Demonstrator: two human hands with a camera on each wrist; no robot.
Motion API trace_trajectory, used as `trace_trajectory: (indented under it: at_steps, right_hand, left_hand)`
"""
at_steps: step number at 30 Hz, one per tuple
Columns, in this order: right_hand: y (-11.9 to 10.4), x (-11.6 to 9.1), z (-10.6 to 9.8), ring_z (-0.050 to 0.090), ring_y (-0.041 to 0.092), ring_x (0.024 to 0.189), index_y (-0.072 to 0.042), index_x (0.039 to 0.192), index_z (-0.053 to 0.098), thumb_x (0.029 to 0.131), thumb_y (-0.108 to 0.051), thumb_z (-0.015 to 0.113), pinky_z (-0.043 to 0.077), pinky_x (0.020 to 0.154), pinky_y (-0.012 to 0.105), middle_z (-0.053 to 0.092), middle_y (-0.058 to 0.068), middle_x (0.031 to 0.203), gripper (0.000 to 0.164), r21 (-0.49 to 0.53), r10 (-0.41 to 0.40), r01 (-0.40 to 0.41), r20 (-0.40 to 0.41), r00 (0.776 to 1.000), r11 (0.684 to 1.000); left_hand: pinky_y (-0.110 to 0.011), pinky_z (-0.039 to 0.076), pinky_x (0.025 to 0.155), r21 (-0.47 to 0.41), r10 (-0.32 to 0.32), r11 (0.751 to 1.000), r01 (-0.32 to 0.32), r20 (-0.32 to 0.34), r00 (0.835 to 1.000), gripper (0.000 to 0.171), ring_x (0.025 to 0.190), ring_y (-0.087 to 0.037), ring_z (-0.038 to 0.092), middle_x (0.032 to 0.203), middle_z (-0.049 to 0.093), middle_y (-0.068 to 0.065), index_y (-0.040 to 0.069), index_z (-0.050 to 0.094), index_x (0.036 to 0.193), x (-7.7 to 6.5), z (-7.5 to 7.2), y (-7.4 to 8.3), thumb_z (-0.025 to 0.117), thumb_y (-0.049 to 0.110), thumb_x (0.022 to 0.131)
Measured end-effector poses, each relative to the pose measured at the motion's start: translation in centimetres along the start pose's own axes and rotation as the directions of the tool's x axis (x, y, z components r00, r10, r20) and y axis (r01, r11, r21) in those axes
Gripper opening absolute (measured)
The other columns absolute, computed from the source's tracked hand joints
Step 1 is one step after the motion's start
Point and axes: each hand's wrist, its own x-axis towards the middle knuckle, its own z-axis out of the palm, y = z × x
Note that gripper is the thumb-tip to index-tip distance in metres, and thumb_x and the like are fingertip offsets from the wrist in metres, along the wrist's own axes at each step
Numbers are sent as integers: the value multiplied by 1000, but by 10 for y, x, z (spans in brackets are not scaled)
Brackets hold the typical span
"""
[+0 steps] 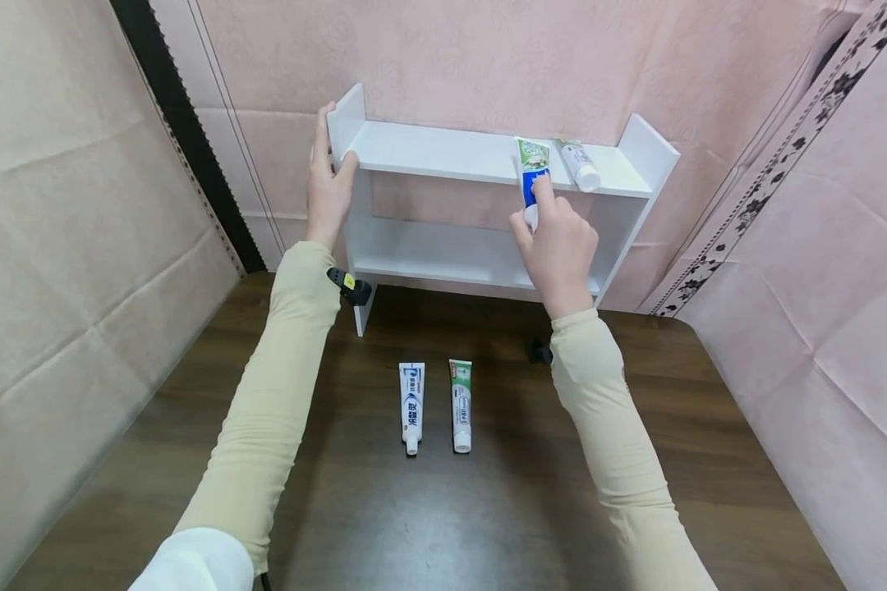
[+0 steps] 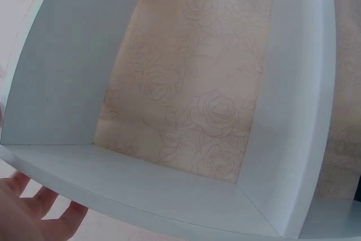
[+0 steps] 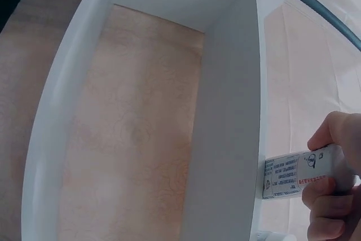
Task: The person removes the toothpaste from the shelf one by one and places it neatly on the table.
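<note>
A white two-tier shelf [image 1: 436, 149] stands against the pink wall covering. My left hand [image 1: 328, 197] grips its left side panel near the top, and in the left wrist view the fingers [image 2: 42, 201] lie along the panel's outer side. In my right hand [image 1: 559, 246] is a green and blue toothpaste tube [image 1: 534, 158], pinched near its white cap and tilted at the top board's front edge. The right wrist view shows the tube's printed back [image 3: 285, 174] overlapping that edge. Beside it, a white toothpaste tube [image 1: 580, 167] lies on the top board, cap forward.
On the dark wooden table [image 1: 443, 517] lie a white and blue toothpaste tube [image 1: 411, 402] and a green and white toothpaste tube [image 1: 461, 404], side by side, caps toward me. Fabric-covered walls [image 1: 806, 271] close in both sides. The shelf's lower board [image 1: 436, 246] sits beneath the right hand's level.
</note>
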Motion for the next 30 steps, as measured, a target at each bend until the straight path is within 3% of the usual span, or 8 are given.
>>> trace_trajectory:
  at_steps: [16, 24, 30]
  right_hand:
    - [-6, -35, 3, 57, 31, 50, -4, 106, 56, 92, -19, 54, 43, 43, 42, 64, 20, 72, 21, -57, -100, 93, -140, 985, 994]
    - [-4, -47, -1, 56, 30, 50, -3, 106, 56, 92, -18, 53, 39, 41, 38, 67, 20, 74, 20, -39, -112, 107, -147, 983, 993]
    - [-1, -59, -10, 63, 33, 62, -4, 113, 58, 92, -20, 56, 46, 48, 41, 72, 21, 91, 26, 48, -52, 58, -116, 992, 997]
  left_hand:
    - [-35, 42, 98, 7, -15, 1000, 15, 3, 1000, 63, 123, -14, 44, 153, 33, 6, 49, 23, 149, -2, 0, 3, 43, 17, 97]
    - [-35, 41, 98, 8, -10, 1000, 10, 4, 1000, 63, 121, -12, 43, 153, 33, 7, 50, 22, 148, 1, -1, 2, 43, 18, 98]
    - [-36, 42, 98, 5, -6, 1000, 6, 6, 1000, 64, 123, -13, 43, 153, 33, 7, 51, 22, 148, 0, -1, -1, 43, 19, 98]
